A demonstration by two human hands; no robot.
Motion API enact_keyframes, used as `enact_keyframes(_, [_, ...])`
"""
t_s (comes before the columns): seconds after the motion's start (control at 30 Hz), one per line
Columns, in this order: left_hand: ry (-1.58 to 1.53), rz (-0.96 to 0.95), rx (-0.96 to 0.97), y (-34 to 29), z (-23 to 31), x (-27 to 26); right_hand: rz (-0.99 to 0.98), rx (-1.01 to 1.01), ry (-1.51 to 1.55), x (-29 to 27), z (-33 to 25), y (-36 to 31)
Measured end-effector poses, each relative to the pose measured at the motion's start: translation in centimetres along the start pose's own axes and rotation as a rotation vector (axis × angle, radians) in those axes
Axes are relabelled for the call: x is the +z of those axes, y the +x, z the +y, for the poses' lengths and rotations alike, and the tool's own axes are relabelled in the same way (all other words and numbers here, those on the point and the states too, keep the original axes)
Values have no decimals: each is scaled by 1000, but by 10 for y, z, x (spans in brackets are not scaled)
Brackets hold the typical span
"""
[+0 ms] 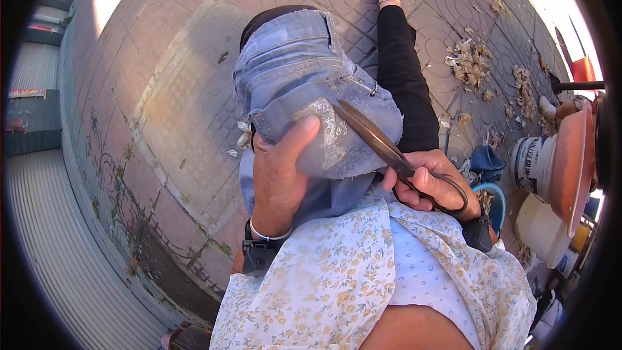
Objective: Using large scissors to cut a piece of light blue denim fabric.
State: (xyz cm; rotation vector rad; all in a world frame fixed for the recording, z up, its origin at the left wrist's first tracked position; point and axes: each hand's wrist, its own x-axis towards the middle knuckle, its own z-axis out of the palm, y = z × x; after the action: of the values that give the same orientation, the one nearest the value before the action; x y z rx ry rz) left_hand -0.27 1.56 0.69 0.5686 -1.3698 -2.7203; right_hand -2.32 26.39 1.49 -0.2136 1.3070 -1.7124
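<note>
A faded blue denim garment (285, 52) with frayed edges, belt loops and a zip lies across my lap. On it is a glittery whitish patch (334, 131). My left hand (282, 178) grips the denim at its left side, thumb on top and fingers partly hidden behind the cloth. My right hand (435, 181) holds a pair of dark, worn scissors (372, 136) by the handles. The blades point up and left, nearly together, lying over the denim beside the patch.
Patterned paving (194, 78) surrounds me, with dry husk-like scraps (470, 61) to the right. A blue tub (497, 202), a white bucket (532, 165) and an orange basin (573, 162) stand at the right. Ribbed shutters (58, 233) line the left. My black-trousered leg (405, 78) stretches ahead.
</note>
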Motion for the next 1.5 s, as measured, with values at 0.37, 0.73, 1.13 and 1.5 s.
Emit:
enact_keyframes(0.37, [-107, -12, 17, 0, 0, -4, 14, -21, -22, 5, -5, 0])
enact_keyframes(0.73, [4, -90, 379, 1, 37, -12, 19, -334, -197, 36, -41, 30])
enact_keyframes(1.13, [-333, 70, 106, 8, 45, -26, 84, -199, -125, 31, -38, 71])
enact_keyframes(1.5, [-36, 98, 142, -9, 38, -21, 22, -111, -145, 31, -28, 52])
